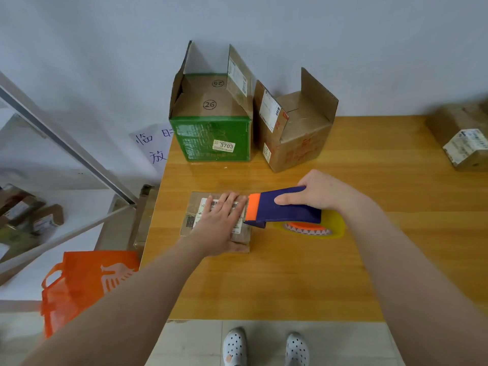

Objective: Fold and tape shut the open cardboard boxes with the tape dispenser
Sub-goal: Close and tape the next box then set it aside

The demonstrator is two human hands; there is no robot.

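- While the left hand (220, 216) lies flat with straight fingers on the small, flat brown cardboard box with white labels (240, 240), near the left edge of the wooden bench (290, 281), the right hand (320, 192) is curled tight round the navy-and-orange plastic tape dispenser (285, 210). The dispenser's orange blade end sits at the box's right top edge.
- The step in hand looks like laying or cutting a strip across the closed flaps. Whether tape is already stuck down there cannot be told.
- The flat hand should press the flaps firmly, so the seam lies shut and the light box does not slide toward the bench's left edge.
- The dispenser wants a low angle, blade end touching the cardboard, and one steady pull along the seam, so the yellowish tape roll (335, 228) feeds without twisting.
- The left fingertips lie just beside the toothed blade, so they need to be out of its path.
- Carrying the strip down over the side walls would likely hold better.
- The tall green-printed cardboard box (211, 138) and the plain brown cardboard box (298, 136) beside it stand at the far edge, flaps up, not yet folded.
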